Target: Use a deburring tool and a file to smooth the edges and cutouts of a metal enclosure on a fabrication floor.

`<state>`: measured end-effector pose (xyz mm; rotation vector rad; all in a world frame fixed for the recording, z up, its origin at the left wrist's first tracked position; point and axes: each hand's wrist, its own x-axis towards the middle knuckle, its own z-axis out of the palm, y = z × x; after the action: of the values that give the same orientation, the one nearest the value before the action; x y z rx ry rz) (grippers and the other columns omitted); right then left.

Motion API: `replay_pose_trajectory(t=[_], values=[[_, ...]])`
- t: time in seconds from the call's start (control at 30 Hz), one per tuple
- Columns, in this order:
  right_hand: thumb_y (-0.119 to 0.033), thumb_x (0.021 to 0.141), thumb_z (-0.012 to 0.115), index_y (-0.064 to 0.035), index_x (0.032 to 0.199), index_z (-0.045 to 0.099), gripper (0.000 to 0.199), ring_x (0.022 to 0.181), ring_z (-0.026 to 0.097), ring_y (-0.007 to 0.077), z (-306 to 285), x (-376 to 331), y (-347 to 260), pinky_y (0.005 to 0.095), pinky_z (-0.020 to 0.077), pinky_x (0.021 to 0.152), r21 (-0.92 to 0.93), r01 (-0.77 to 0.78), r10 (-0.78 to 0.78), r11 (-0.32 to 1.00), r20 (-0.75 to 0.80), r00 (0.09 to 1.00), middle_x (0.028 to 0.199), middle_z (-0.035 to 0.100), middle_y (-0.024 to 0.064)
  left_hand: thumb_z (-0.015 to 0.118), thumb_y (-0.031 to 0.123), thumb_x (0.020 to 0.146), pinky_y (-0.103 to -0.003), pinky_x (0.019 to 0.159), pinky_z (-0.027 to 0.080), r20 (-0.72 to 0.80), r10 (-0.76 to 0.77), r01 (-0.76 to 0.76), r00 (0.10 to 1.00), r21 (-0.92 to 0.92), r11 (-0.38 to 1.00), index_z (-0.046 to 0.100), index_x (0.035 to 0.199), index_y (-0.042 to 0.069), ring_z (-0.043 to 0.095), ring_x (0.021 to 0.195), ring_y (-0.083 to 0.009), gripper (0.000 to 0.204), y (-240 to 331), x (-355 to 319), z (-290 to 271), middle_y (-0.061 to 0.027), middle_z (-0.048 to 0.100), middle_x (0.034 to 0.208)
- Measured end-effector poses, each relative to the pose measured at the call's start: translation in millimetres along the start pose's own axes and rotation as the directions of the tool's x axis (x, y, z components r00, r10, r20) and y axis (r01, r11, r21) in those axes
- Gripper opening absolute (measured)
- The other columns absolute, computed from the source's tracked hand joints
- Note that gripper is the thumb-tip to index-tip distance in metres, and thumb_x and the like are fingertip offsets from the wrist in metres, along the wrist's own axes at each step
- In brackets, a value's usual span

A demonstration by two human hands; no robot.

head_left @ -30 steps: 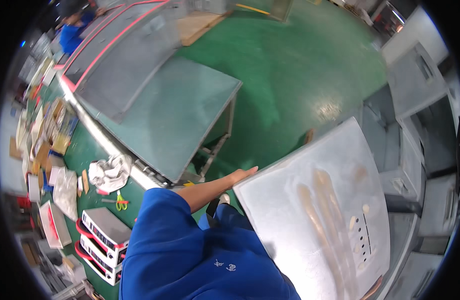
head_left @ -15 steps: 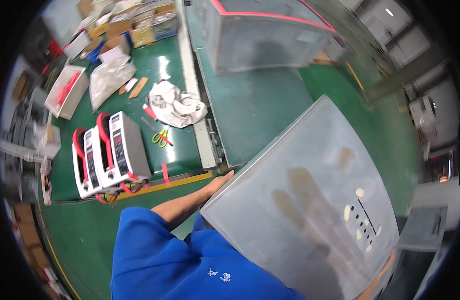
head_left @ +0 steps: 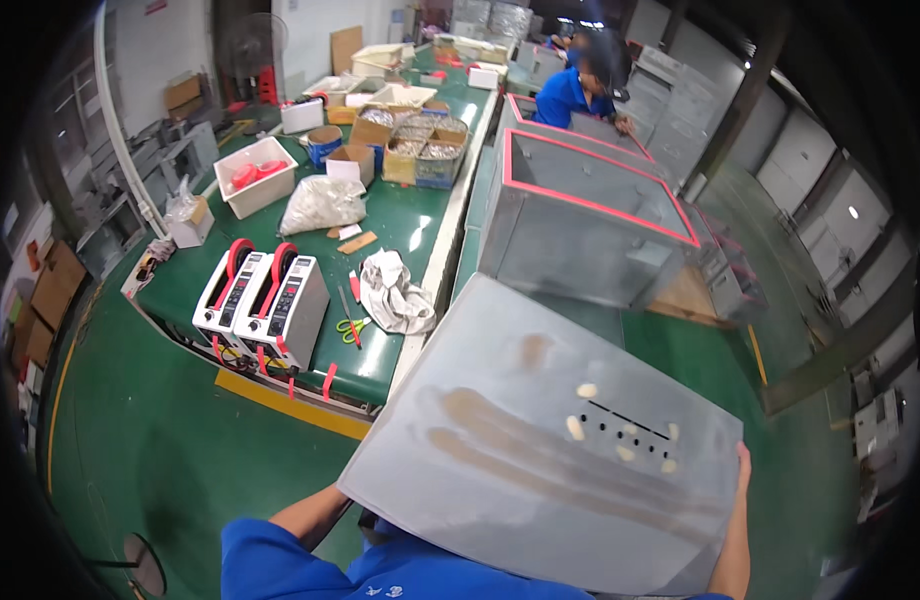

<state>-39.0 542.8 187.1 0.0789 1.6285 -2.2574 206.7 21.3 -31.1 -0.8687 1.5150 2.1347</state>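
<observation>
A large grey metal panel (head_left: 540, 430) is held up in front of me, tilted, with brownish smears, pale patches, a long slot and a row of small holes. How deep it is behind its face I cannot tell. My right hand (head_left: 743, 468) grips its right edge, fingers partly hidden. From the lower left, my left forearm (head_left: 312, 515) reaches under the left corner, where the panel covers the hand. Just beyond the panel's top edge is a grey metal cabinet (head_left: 580, 240) with red tape round its open rim.
On the green-topped bench (head_left: 380, 370) at left are two white tape dispensers (head_left: 280, 305), green-handled scissors (head_left: 352, 330), a crumpled white cloth (head_left: 395, 295), a plastic bag (head_left: 323, 205) and a white bin (head_left: 255, 178). A person in blue (head_left: 570, 97) works at a farther cabinet.
The panel has swung round so its slot lies closer to level. My left fingers, seen on its edge before, are now behind it. My view has lifted, showing more of the room.
</observation>
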Motion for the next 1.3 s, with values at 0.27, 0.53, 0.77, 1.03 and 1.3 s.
replay_pose_trajectory(t=[0.27,0.53,0.77,1.03,1.3], values=[[-0.036,0.082,0.039,-0.0002,0.113,0.049,0.048,0.099,0.051,0.0233,13.0,103.8,-24.0,0.0334,0.0414,0.086,-0.009,-0.242,0.241,0.970,0.126,0.962,0.111,0.053,0.0113,0.029,0.060,0.084,-0.036,0.080,0.042,-0.145,-0.027,0.020,0.989,-0.046,0.999,0.053,0.111,0.001,0.055,0.090,-0.0232,0.069,11.7,-15.0,26.1,-0.0134,0.057,0.103],[-0.043,0.084,0.037,0.0002,0.121,0.042,0.056,0.109,0.045,0.0272,8.0,167.5,-45.1,0.0370,0.0350,0.094,0.006,-0.295,0.274,0.956,0.349,0.896,0.121,0.045,0.0151,0.027,0.060,0.085,-0.036,0.080,0.042,-0.192,-0.029,0.020,0.981,-0.045,0.999,0.052,0.112,0.000,0.055,0.090,-0.0232,0.070,24.4,-16.6,35.2,-0.0134,0.057,0.103],[-0.046,0.085,0.036,0.0002,0.124,0.038,0.061,0.115,0.041,0.0277,28.5,142.0,-45.2,0.0378,0.0296,0.098,0.155,-0.295,0.215,0.943,0.394,0.894,0.125,0.042,0.0158,0.025,0.061,0.084,-0.036,0.082,0.041,-0.246,0.030,-0.054,0.969,-0.091,0.994,0.049,0.115,-0.001,0.054,0.093,-0.0233,0.073,29.4,-38.2,26.4,-0.0139,0.056,0.105],[-0.048,0.085,0.036,0.0010,0.126,0.035,0.064,0.116,0.039,0.0276,37.1,126.8,-37.2,0.0376,0.0265,0.100,0.276,-0.004,-0.088,0.961,0.318,0.944,0.127,0.040,0.0166,0.053,0.058,0.074,-0.032,0.082,0.040,-0.127,0.437,-0.440,0.891,0.008,0.898,0.043,0.121,0.000,0.051,0.095,-0.0172,0.075,41.7,-72.3,28.3,-0.0073,0.053,0.108],[-0.050,0.085,0.036,0.0018,0.127,0.032,0.067,0.118,0.037,0.0275,46.7,106.6,-52.0,0.0375,0.0234,0.102,0.406,0.314,-0.439,0.858,0.263,0.859,0.128,0.038,0.0173,0.069,0.038,0.068,-0.036,0.098,0.030,-0.101,0.818,-0.511,0.566,0.736,0.444,0.024,0.131,0.002,0.034,0.119,-0.0336,0.085,89.4,-82.7,53.7,-0.0226,0.033,0.128]])
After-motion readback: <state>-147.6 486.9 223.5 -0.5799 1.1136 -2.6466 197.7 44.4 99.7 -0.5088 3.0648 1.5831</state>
